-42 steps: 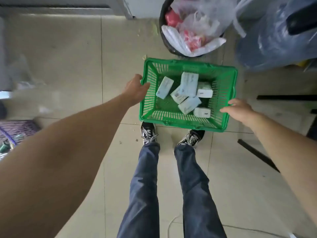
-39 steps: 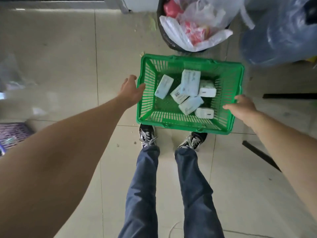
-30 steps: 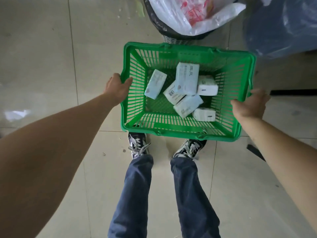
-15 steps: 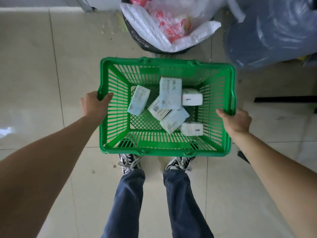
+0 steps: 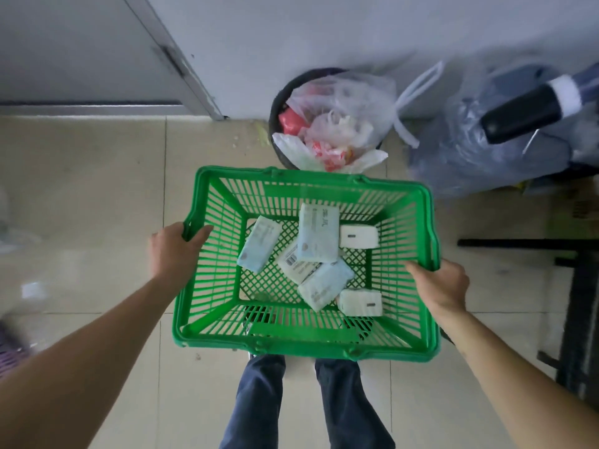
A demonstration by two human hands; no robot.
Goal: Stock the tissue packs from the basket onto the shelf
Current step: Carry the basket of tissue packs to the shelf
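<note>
A green plastic basket (image 5: pixel 207 299) hangs in the air above my legs, held level by both sides. My left hand (image 5: pixel 171 251) grips its left rim and my right hand (image 5: pixel 444 283) grips its right rim. Several tissue packs lie loose on the basket floor: a pale blue pack (image 5: pixel 317 236) on top in the middle, another blue one (image 5: pixel 259 247) to its left, and a white pack (image 5: pixel 359 303) near the front right. No shelf is in view.
A black bin (image 5: pixel 275 111) stuffed with plastic bags stands just beyond the basket by the white wall. A large grey-blue plastic bag (image 5: pixel 470 150) sits to its right. A dark metal frame (image 5: pixel 577 319) runs along the right edge. A door is at the far left.
Both hands took hold of the basket's rims and lifted it off the floor toward me. My view tilted up, and the wall and door came into sight.
</note>
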